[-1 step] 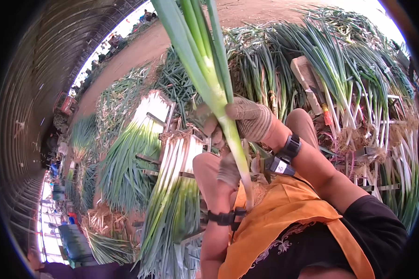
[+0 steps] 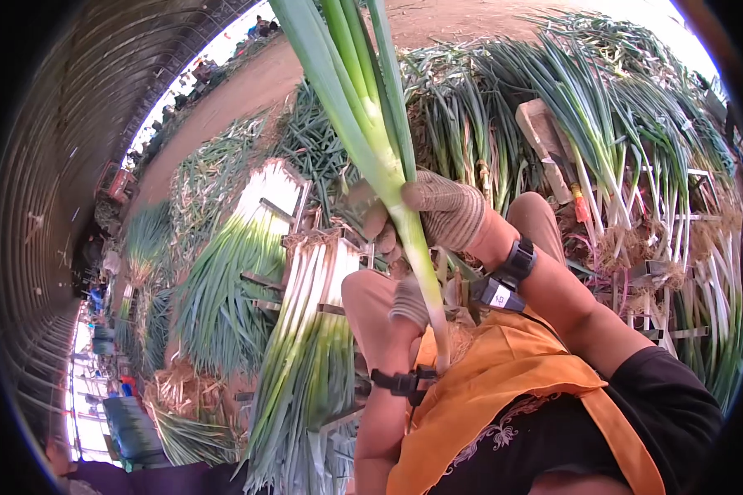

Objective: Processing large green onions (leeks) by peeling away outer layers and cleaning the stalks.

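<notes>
A long green onion (image 2: pixel 406 223) slants across the middle of the view, its broad leaves at the top and its root end down against my orange apron (image 2: pixel 504 363). My right hand (image 2: pixel 447 206), in a striped knit glove, is wrapped around the stalk, thumb in front and fingers behind. Lower down, my gloved left hand (image 2: pixel 409 301) is beside and partly behind the white shaft; its fingers are mostly hidden, so its grip cannot be made out.
Left of my knees, metal racks hold two bundles of green onions (image 2: pixel 264 194) (image 2: pixel 309 280). Unbundled green onions (image 2: pixel 586 124) lie along the right, beside a wooden board (image 2: pixel 545 148). Trimmed leaves (image 2: pixel 223 165) litter the ground. A curved tunnel wall (image 2: pixel 58 165) rises at far left.
My left hand and wrist have shifted slightly to the right. The green onion and my right hand have barely moved.
</notes>
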